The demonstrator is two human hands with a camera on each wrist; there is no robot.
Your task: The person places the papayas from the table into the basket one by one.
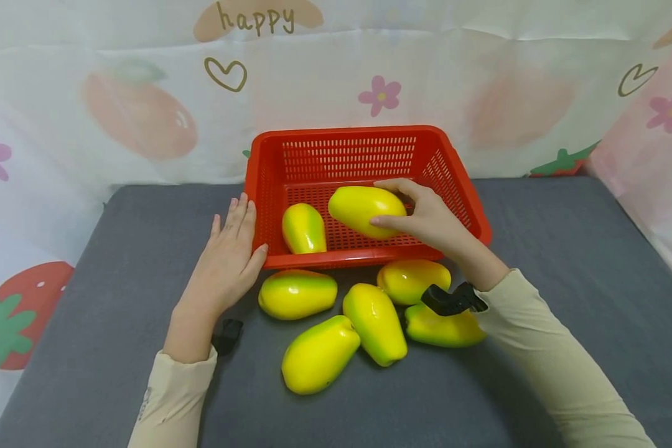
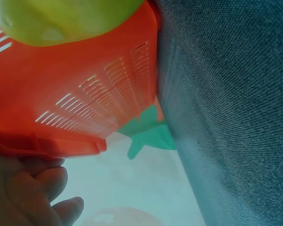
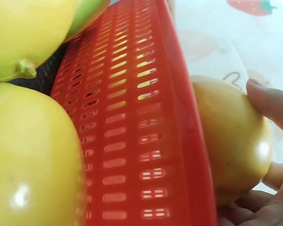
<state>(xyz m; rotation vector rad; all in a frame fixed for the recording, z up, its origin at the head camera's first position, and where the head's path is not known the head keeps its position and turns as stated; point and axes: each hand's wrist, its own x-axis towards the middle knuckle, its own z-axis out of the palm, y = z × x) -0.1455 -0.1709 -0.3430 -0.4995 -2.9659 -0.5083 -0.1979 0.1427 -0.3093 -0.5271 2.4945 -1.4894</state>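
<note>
My right hand (image 1: 385, 203) grips a yellow-green fruit (image 1: 354, 209) low inside the red slotted basket (image 1: 347, 132); in the right wrist view the fingers (image 3: 270, 101) curl round that fruit (image 3: 231, 136) behind the basket wall (image 3: 132, 132). A second fruit (image 1: 303, 228) lies on the basket floor at the front left. My left hand (image 1: 245, 231) lies flat, fingers straight, against the basket's front left corner. The left wrist view shows those fingers (image 2: 42, 188) under the basket rim (image 2: 47, 143).
Several more yellow-green fruits lie on the grey table (image 1: 565, 261) just in front of the basket, among them one (image 1: 297, 294) by my left hand and one (image 1: 318, 353) nearest me. A patterned cloth backdrop (image 1: 145, 112) rises behind and at both sides.
</note>
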